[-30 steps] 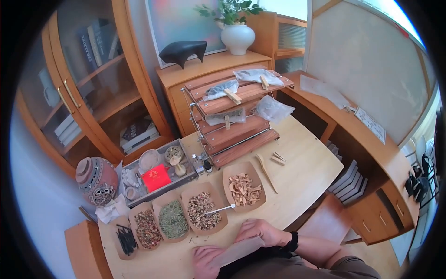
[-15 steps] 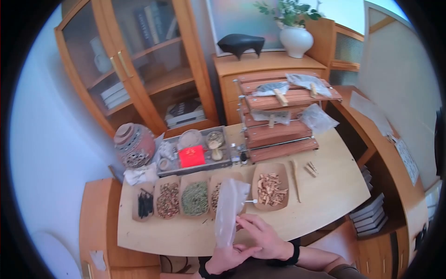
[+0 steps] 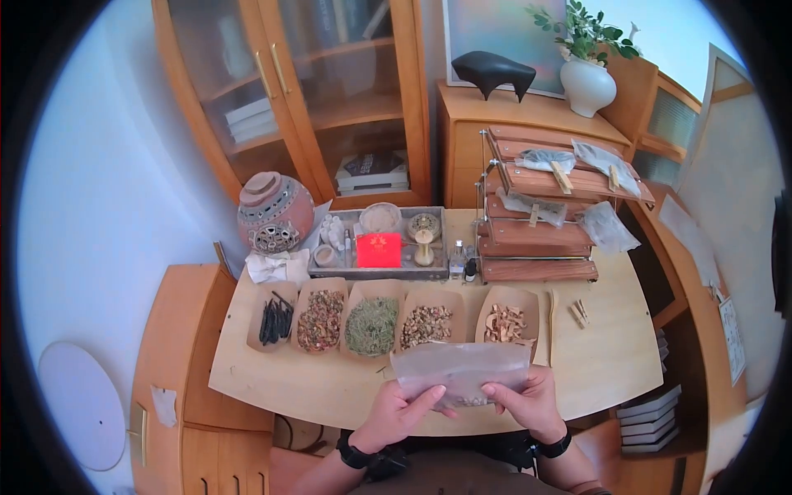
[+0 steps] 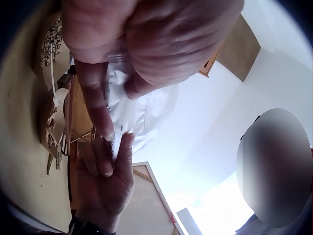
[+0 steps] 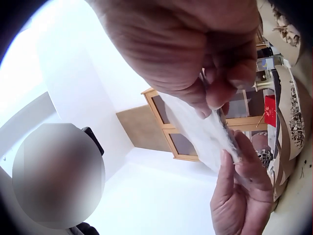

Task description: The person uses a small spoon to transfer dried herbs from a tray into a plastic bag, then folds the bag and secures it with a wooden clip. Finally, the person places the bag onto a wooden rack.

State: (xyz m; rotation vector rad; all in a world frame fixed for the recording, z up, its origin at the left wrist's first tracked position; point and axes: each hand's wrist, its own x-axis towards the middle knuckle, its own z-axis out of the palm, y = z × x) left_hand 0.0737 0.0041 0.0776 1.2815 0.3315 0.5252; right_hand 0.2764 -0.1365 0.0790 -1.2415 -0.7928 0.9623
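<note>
A translucent plastic bag [image 3: 462, 365] is spread between both hands over the table's front edge, partly covering the tray behind it. My left hand [image 3: 398, 415] pinches it at the left, thumb on the near face. At the right, my right hand [image 3: 532, 402] pinches it likewise. In both wrist views the bag appears as a thin whitish sheet, with thumbs and fingertips on opposite faces. Just beyond stand paper trays of dark pods [image 3: 275, 320], reddish dried mix [image 3: 320, 320], green dried herb [image 3: 371, 326], brown pieces [image 3: 426, 324] and pale chips [image 3: 505, 322].
A stepped wooden rack [image 3: 540, 268] at the back right bears several bags with clothespins. More clothespins [image 3: 579, 313] lie by wooden tongs [image 3: 552, 330]. A grey tray [image 3: 330, 270] with a red packet [image 3: 379, 250] and a clay jar [image 3: 275, 212] stand at the back left.
The bag went from lying low between the hands, to upright over the trays, to spread sideways between them. My hands moved apart, and the head view swung left.
</note>
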